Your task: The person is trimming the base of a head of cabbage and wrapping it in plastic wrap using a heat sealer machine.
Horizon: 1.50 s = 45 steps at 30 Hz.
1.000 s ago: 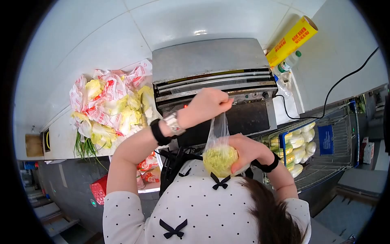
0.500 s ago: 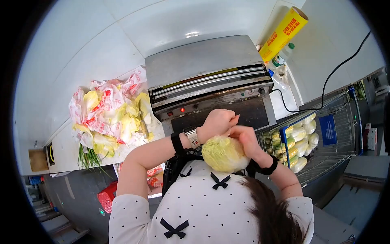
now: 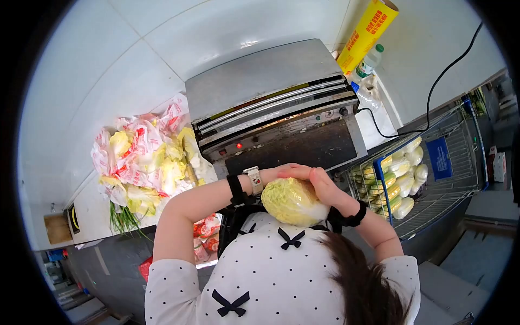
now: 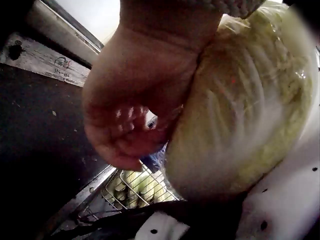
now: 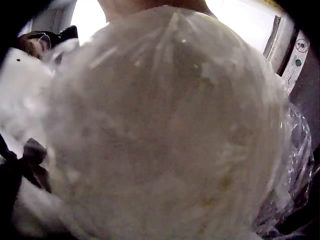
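A napa cabbage (image 3: 295, 203) in clear plastic film is held close against the person's front. My left hand (image 3: 287, 172) curves along its far side; the left wrist view shows that hand's fingers (image 4: 125, 145) curled, with shiny film about them. Against the cabbage's right side rests my right hand (image 3: 329, 190), gripping it, fingertips meeting the left hand. Filling the right wrist view, the cabbage (image 5: 165, 130) hides most of the right hand. Loose plastic film (image 5: 298, 165) bunches at its edge.
Ahead stands a film-wrapping machine (image 3: 271, 86) with a lit red light. Cabbage leaves (image 3: 173, 162) and crumpled printed wrappers (image 3: 135, 141) lie to the left, beside green onions (image 3: 123, 219). At right, a shopping cart (image 3: 455, 179) carries wrapped cabbages (image 3: 401, 176). A yellow roll (image 3: 368, 35) and bottle (image 3: 370, 62) stand behind.
The left hand has come down from above, where it pulled the film up, to the cabbage's far side. The cabbage has turned onto its side, and the right hand has moved round it.
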### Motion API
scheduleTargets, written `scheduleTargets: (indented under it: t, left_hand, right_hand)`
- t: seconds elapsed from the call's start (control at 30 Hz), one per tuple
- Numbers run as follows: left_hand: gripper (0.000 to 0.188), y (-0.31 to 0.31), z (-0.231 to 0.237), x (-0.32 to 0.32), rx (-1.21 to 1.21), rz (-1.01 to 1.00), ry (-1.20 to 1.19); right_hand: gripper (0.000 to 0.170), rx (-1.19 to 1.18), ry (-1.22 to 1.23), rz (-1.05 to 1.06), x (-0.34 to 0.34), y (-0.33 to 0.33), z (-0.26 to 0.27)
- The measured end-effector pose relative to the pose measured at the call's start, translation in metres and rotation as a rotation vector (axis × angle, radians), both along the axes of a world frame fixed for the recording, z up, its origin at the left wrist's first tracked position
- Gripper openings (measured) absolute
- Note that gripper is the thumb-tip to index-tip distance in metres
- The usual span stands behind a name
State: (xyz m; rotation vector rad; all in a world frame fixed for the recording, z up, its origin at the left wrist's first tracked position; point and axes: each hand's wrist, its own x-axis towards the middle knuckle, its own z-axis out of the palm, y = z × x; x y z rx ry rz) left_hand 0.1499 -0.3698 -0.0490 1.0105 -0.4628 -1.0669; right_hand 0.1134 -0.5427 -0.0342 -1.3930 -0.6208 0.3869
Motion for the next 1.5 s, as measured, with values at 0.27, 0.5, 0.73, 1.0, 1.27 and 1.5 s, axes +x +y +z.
scheduleTargets:
  t: [0.27,0.5,0.73,1.0,1.27,1.5]
  left_hand:
    - [0.052,0.010,-0.014,0.049,0.722,-0.312,0.001]
    - [0.066,0.018,0.036,0.021,0.445,-0.422,0.180]
    - [0.089,0.019,0.027,-0.002,0.249,-0.569,-0.078]
    - [0.107,0.035,0.030,-0.002,0.218,-0.497,0.059]
    - [0.112,0.032,0.037,0.011,0.287,-0.576,-0.269]
    - [0.106,0.041,0.010,-0.004,0.021,-0.281,-0.018]
  right_hand:
    - [0.052,-0.195,0.236,-0.197,-0.001,0.012,0.007]
    - [0.059,-0.004,0.550,-0.236,-0.008,0.018,0.040]
    - [0.037,0.001,0.298,-0.367,-0.019,-0.051,0.095]
    - [0.113,-0.222,0.240,0.025,-0.081,-0.065,0.004]
    - [0.105,-0.176,0.263,-0.142,-0.084,-0.033,0.022]
    - [0.103,-0.341,0.340,-0.295,-0.084,-0.013,0.053]
